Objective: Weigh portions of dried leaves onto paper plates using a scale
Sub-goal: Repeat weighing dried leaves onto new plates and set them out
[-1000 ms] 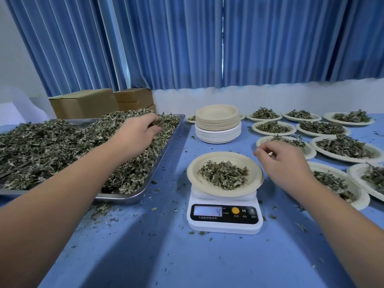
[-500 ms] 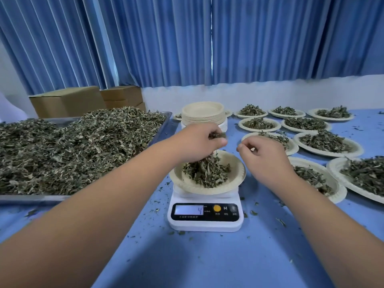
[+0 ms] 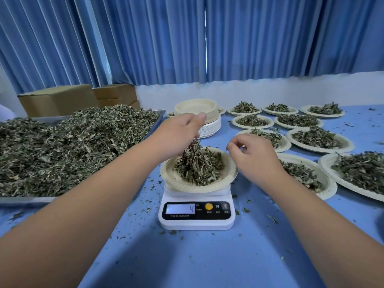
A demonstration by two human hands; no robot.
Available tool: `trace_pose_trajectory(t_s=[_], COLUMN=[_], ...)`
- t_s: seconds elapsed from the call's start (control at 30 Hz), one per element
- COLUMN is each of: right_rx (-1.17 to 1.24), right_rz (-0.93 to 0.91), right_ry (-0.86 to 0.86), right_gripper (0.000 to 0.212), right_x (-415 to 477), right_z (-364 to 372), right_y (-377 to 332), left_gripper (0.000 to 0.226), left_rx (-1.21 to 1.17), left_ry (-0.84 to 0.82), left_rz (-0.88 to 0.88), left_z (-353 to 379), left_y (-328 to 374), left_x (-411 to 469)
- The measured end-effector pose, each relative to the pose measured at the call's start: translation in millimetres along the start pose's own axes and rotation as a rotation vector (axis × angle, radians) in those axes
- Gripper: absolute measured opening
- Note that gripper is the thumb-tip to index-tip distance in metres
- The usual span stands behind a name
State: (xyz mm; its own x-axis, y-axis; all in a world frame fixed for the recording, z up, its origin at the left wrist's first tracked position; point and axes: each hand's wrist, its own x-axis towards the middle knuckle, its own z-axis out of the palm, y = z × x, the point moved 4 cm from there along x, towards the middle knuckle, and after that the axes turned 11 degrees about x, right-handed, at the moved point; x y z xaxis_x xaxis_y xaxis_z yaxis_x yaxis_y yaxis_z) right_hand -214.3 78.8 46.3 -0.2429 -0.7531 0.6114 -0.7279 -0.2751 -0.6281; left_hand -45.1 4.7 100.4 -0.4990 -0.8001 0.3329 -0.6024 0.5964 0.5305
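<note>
Curtains: I've got pleated blue curtains (image 3: 145,38) right across the back, drawn almost closed.
Light: daylight slips through a thin gap (image 3: 206,48) between them.
Wall: a white wall (image 3: 239,90) shows under the hem.
Table: a blue table (image 3: 207,262) runs back to it.
Boxes: brown cardboard boxes (image 3: 58,99), back left.
</note>
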Motion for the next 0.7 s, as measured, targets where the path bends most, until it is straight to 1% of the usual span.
trace_pose_trajectory(t_s=[0.07, 0.27, 0.33, 0.4, 0.5, 0.7], right_rx=[0.001, 0.009, 0.011, 0.015, 0.026, 0.035], right_rz=[-0.002, 0.006, 0.007, 0.007, 0.011, 0.023], right_ry=[-0.002, -0.011, -0.013, -0.010, 0.000, -0.004], right_gripper=[0.019, 0.020, 0.020, 0.020, 0.019, 0.021], right_x=[0, -1, -1, -1, -1, -1], right_z=[0, 2, 2, 2, 2, 1], right_y=[0, 2, 2, 2, 3, 2], left_gripper=[0.033, 0.023, 0.023, 0.022, 0.024, 0.024], left_rx=[-0.079, -0.246, -0.284, -0.313, -0.324, -0.228], left_ry=[0.025, 0.069, 0.123, 0.218, 0.326, 0.390], left_rz=[-0.021, -0.070, -0.076, -0.074, -0.091, -0.102], left_z=[-5, -8, -6, -6, -7, -8], left_y=[-5, -16, -19, -22, -28, -46], left_x=[-3, -12, -16, -21, -29, -44])
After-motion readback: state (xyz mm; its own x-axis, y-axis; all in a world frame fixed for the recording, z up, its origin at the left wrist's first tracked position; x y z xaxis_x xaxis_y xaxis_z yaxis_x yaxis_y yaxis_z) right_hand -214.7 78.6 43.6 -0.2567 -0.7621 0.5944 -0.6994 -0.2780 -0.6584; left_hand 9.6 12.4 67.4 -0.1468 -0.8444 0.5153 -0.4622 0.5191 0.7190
